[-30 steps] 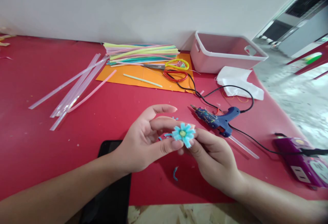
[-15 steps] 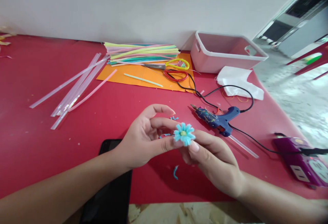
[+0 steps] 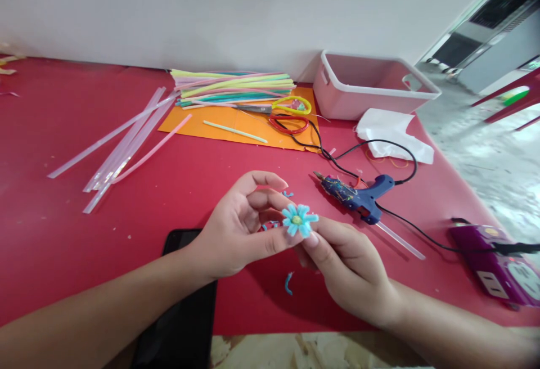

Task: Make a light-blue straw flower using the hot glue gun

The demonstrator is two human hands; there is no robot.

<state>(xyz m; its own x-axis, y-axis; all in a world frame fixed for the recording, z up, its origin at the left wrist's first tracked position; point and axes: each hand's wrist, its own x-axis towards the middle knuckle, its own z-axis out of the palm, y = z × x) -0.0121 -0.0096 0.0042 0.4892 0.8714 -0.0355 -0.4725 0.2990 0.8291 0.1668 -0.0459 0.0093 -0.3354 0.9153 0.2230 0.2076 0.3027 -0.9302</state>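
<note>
A small light-blue straw flower (image 3: 298, 220) with a yellow-green centre is held above the red table (image 3: 63, 234) between both hands. My left hand (image 3: 238, 228) pinches its left side with thumb and finger; the other fingers curl loosely above. My right hand (image 3: 348, 265) grips the flower from below and the right with its fingertips. Small blue straw scraps (image 3: 288, 283) lie on the table under and behind the hands.
A blue glue gun (image 3: 358, 196) with a black cord lies just right of the hands. Clear glue sticks (image 3: 122, 147), coloured straws (image 3: 234, 86), scissors (image 3: 278, 107) on orange paper, a pink tub (image 3: 371, 85), white tissue (image 3: 392, 133), a purple power strip (image 3: 498, 268) and a black phone (image 3: 181, 307) surround them.
The flower has shifted slightly left and turned a little in the fingers. My right hand's fingertips moved along under it. Everything else on the table stayed put.
</note>
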